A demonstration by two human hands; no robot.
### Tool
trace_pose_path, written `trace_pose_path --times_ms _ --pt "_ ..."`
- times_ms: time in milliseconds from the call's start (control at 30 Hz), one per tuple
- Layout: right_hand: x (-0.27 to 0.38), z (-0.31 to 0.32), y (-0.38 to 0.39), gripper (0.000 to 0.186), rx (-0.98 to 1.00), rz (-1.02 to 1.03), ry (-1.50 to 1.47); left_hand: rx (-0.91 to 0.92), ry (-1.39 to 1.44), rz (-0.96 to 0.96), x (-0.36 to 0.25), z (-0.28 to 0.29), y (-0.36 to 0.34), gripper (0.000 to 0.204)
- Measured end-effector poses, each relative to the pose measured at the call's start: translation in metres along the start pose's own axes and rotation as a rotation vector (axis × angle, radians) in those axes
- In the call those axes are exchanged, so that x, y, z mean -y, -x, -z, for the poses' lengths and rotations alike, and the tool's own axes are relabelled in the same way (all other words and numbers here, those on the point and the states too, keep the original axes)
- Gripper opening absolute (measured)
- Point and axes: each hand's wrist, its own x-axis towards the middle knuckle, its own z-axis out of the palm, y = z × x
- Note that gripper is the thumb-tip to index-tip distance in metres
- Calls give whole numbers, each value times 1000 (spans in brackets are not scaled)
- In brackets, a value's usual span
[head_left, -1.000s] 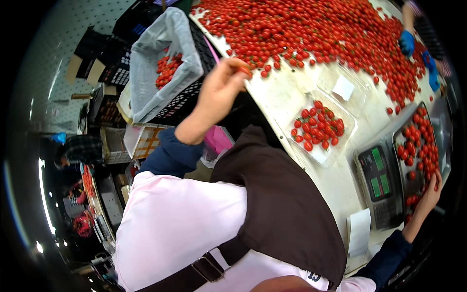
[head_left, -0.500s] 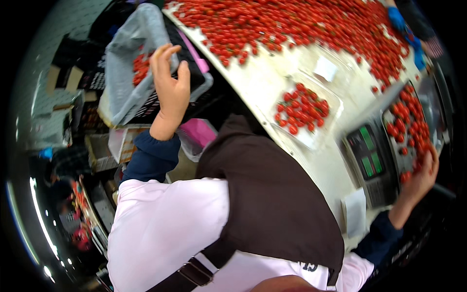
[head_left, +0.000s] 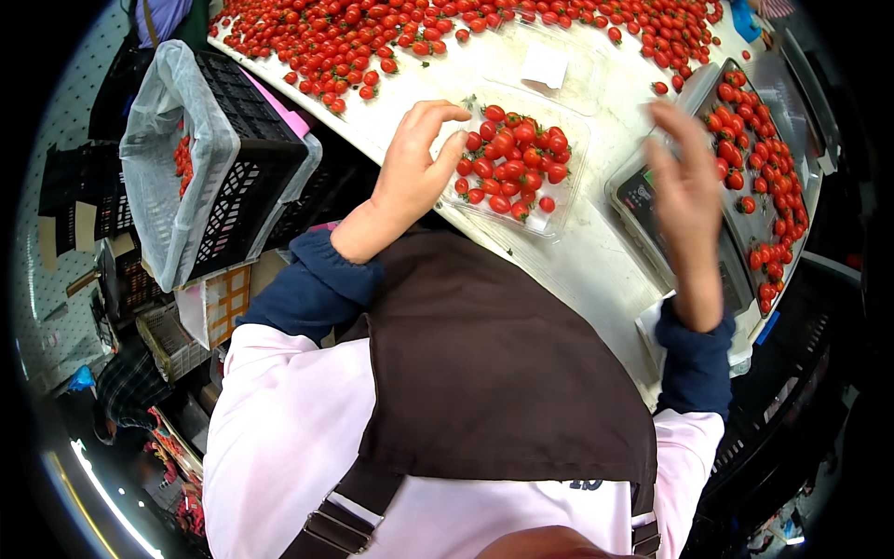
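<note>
A clear plastic container (head_left: 575, 149) holding a pile of cherry tomatoes (head_left: 510, 170) sits on the white table in front of me. At its left side is my left hand (head_left: 412, 166), thumb and fingers curved and apart, nothing between them; whether the fingertips touch the rim I cannot tell. My right hand (head_left: 687, 191), blurred by motion, hovers over the scale (head_left: 633, 191) with its thumb and fingers spread and nothing visible in it. On the scale's right, a tray-like pan (head_left: 745, 233) carries more cherry tomatoes (head_left: 768, 172).
Loose cherry tomatoes (head_left: 335, 42) cover the table's far side. Behind the filled container lies an open clear lid (head_left: 591, 70) with a white paper (head_left: 544, 66). A plastic-lined black crate (head_left: 244, 154) stands left of the table. A blue-gloved hand (head_left: 744, 20) shows at the far right.
My left hand has moved right from beside the lined crate to the container. My right hand has left the tomatoes on the scale and moved left and up. The view has shifted.
</note>
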Motion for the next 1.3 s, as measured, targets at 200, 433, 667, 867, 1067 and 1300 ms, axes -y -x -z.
trace_pose_path --times_ms 200,433,667,867,1067,1300 --pt "-108 145 -51 46 -156 47 629 -14 55 91 7 4 -2 19" --pt "-145 126 -49 52 31 87 882 7 33 99 0 1 2 18" --pt "-93 142 9 40 266 135 787 29 61 109 -8 -1 -2 19" --pt "-108 191 25 52 113 37 896 71 107 95 -17 -6 -8 20" --pt "-198 233 7 62 -119 -173 956 111 97 50 -23 -14 -16 20" --pt "-118 162 11 61 53 -43 831 151 100 82 -29 -20 -13 21"
